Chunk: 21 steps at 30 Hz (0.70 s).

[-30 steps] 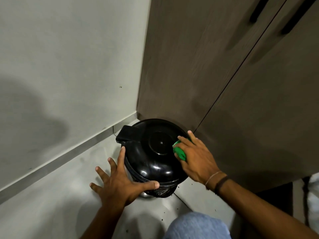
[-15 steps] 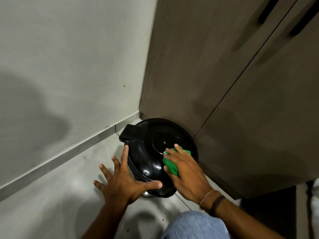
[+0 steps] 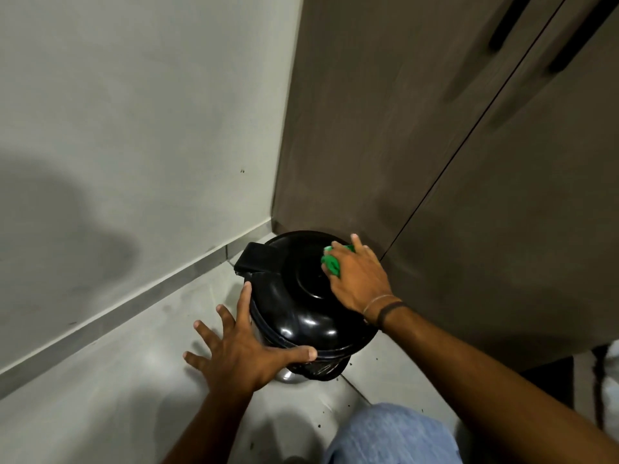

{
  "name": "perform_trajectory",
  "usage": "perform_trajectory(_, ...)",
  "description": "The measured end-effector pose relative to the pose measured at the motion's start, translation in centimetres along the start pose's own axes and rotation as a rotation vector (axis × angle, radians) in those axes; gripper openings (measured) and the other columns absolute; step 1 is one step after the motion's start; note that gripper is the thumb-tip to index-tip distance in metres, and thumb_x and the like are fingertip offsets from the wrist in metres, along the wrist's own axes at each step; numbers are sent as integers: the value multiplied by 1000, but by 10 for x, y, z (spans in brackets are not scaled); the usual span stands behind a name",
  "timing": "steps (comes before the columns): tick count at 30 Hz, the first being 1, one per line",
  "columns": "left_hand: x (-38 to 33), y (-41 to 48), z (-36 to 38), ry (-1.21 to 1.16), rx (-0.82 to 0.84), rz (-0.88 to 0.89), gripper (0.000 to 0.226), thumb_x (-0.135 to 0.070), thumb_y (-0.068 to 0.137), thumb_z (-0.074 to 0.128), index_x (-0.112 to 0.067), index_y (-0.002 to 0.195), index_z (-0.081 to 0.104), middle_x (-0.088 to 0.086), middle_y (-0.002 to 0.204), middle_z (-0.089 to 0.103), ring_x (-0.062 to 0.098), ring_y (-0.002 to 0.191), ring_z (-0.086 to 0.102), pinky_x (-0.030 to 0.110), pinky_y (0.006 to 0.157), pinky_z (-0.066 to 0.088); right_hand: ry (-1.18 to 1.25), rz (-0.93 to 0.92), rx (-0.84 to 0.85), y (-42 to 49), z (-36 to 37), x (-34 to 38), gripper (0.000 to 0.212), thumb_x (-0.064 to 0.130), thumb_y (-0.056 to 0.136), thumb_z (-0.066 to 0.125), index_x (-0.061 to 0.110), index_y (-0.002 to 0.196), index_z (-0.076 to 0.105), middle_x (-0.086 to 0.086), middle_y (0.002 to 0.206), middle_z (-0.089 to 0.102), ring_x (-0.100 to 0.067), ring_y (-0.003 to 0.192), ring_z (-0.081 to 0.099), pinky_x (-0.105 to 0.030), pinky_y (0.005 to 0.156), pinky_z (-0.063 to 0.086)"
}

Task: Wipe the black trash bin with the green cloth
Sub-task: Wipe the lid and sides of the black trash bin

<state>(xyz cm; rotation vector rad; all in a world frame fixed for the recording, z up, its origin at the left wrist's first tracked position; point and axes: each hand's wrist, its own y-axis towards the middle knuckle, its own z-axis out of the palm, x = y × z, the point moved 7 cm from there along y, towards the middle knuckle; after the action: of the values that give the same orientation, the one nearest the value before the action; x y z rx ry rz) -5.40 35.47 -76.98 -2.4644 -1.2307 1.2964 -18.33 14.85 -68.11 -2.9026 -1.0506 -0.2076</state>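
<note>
Fingertips (image 3: 355, 238) of your right hand (image 3: 360, 281) press the green cloth (image 3: 331, 261) flat on the far right of the black trash bin (image 3: 301, 316) lid, cloth bunched under the fingers. Your left hand (image 3: 241, 351) is spread wide, thumb and index braced on the bin's near-left rim. Bin stands on the grey floor (image 3: 100, 390) in the corner, just beside the brown cabinet (image 3: 435, 162).

Counted: one bin (image 3: 294, 306), one cloth (image 3: 331, 262), two hands, left (image 3: 241, 353), right (image 3: 360, 279), two cabinet doors (image 3: 385, 112), two handles (image 3: 509, 25).
</note>
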Motion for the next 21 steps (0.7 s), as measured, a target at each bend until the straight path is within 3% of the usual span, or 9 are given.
perform_trajectory(8,2,2,3,33,3,18,178,-110,5,64,-70,140,-45,8,182,-15,49,163,-23,83,124,-4,245,40,-41,-92,12,-4,50,43,103,49,29,152,49,10,162,42,-13,158,22,-35,130,15)
perform_trajectory(12,-2,1,0,37,9,26,172,-105,10,72,-73,128,-49,6,182,-14,48,163,-21,82,125,-3,206,-99,-50,-95,20,35,55,50,101,46,28,152,49,10,162,43,-11,157,25,-38,130,17)
perform_trajectory(16,-3,-1,2,35,15,47,179,-100,11,76,-70,146,-38,6,183,-9,48,164,-18,83,124,-1,70,-265,-32,-52,20,84,60,54,101,42,26,154,46,6,164,40,-14,157,28,-31,128,13)
perform_trajectory(19,-2,-2,0,14,9,49,184,-103,2,70,-68,150,-32,5,183,-9,48,164,-18,82,123,-2,-61,-425,-28,-39,24,109,63,55,99,42,22,153,47,1,165,39,-21,158,25,-38,130,15)
perform_trajectory(21,-4,0,0,17,13,54,171,-97,25,79,-66,152,-32,5,183,-10,48,164,-18,83,123,0,-138,-544,-30,-45,28,116,64,58,99,40,21,150,49,-1,163,41,-24,157,25,-44,129,19)
